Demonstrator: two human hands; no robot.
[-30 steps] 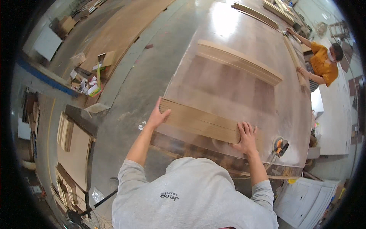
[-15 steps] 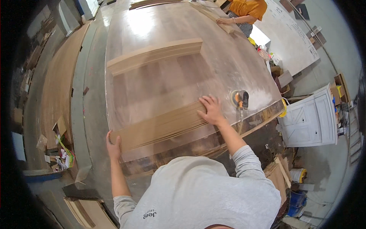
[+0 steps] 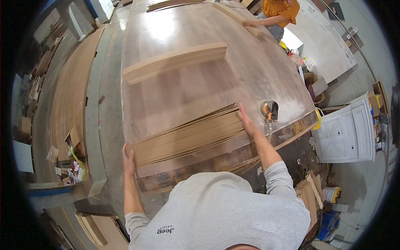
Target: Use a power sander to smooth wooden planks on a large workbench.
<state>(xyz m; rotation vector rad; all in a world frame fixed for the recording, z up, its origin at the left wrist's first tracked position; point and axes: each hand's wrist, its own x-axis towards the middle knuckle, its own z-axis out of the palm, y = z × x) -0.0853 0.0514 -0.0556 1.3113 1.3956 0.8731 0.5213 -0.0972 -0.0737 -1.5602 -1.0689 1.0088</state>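
A thick stack of long, thin brown wooden strips (image 3: 191, 135) lies near the front edge of the large worktable (image 3: 175, 93). Its many layered edges face up and toward me, slightly fanned at the top right. My left hand (image 3: 130, 160) grips the stack's left end, thumb on the near side. At the opposite end, my right hand (image 3: 248, 122) is pressed round the corner, its fingers partly hidden behind the strips. Farther back on the table lies a second, neater stack of strips (image 3: 177, 62). An orange and black sander (image 3: 268, 110) rests right of my right hand.
At the far right, a person in an orange top (image 3: 280, 11) has a hand on a long board (image 3: 237, 17). More strips (image 3: 175, 5) lie at the table's far end. A white cabinet (image 3: 346, 131) stands to the right; a large brown panel (image 3: 77, 87) lies to the left.
My right hand has moved from the top of the stack to its right end. The strips have rolled up, so more layered edges show. My left hand stays at the left end.
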